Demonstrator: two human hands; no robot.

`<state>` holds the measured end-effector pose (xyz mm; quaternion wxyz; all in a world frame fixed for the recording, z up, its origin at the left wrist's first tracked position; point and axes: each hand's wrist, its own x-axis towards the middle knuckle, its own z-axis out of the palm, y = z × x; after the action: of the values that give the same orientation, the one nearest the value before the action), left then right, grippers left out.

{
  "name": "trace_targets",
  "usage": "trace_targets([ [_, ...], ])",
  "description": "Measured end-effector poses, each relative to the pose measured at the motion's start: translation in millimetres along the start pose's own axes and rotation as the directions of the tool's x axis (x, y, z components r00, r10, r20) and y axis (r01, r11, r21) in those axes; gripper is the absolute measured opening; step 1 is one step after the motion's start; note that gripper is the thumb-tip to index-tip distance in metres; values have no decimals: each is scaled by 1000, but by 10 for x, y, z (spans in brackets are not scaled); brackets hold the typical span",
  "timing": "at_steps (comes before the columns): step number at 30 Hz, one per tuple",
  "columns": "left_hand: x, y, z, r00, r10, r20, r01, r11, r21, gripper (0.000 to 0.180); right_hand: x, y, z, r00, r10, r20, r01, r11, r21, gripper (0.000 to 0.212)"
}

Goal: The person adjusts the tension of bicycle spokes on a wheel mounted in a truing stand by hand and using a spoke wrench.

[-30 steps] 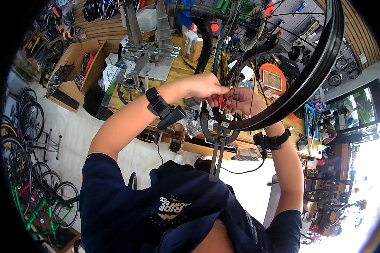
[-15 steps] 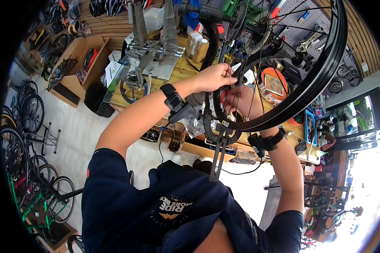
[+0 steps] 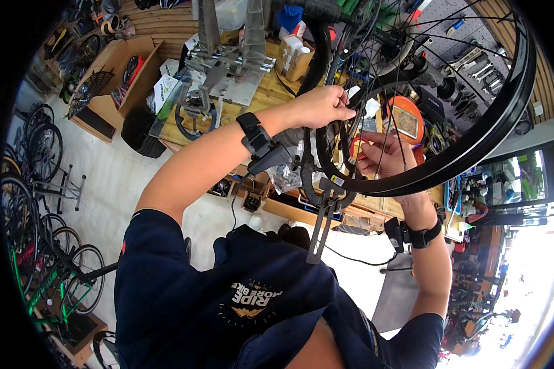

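A black bicycle wheel (image 3: 440, 175) with thin dark spokes and a disc rotor stands in a black truing stand (image 3: 309, 172). A slotted metal bracket (image 3: 322, 227) hangs at the stand's near end. My left hand (image 3: 323, 107) is at the wheel's left side, thumb and fingers drawn together against the spokes; what they pinch is hidden. Inside the rim, my right hand (image 3: 385, 155) grips a red ring-shaped spoke wrench (image 3: 358, 146) among the spokes. Both wrists wear black strapped devices, the left one (image 3: 255, 135) with a cable.
Behind the wheel is a wooden workbench (image 3: 240, 120) with a metal stand (image 3: 231, 64), a small carton (image 3: 293, 58) and an orange round tray (image 3: 420, 117). Wrenches hang on a pegboard (image 3: 468, 37). Bicycles (image 3: 74, 283) line the left side.
My right hand, blurred before, is now steady on the red spoke wrench and slightly farther right. My left hand stays at the spokes. The view has shifted a little.
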<state>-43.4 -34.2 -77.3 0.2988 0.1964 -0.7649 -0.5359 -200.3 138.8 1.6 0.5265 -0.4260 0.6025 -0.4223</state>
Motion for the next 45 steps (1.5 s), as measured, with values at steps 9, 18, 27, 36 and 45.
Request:
trace_targets([
  [9, -57, 71, 16, 1000, -17, 23, 19, 994, -111, 33, -99, 19, 248, 998, 17, -66, -12, 997, 82, 32],
  [18, -68, 184, -18, 989, -112, 94, 114, 993, -23, 30, -148, -45, 261, 991, 4, -132, -1, 1000, 22, 27],
  [27, -64, 106, 5, 993, -91, 71, 95, 994, -62, 31, -16, 68, 323, 971, -211, -110, 160, 921, -355, 42],
  [36, -77, 158, -8, 990, -92, 108, 101, 992, -82, 33, 76, 132, 376, 922, -371, -110, 215, 728, -651, 51],
  [45, -50, 76, -11, 989, -92, 113, 106, 987, -124, 35, 101, 76, 442, 895, -443, -44, 252, 587, -770, 43],
])
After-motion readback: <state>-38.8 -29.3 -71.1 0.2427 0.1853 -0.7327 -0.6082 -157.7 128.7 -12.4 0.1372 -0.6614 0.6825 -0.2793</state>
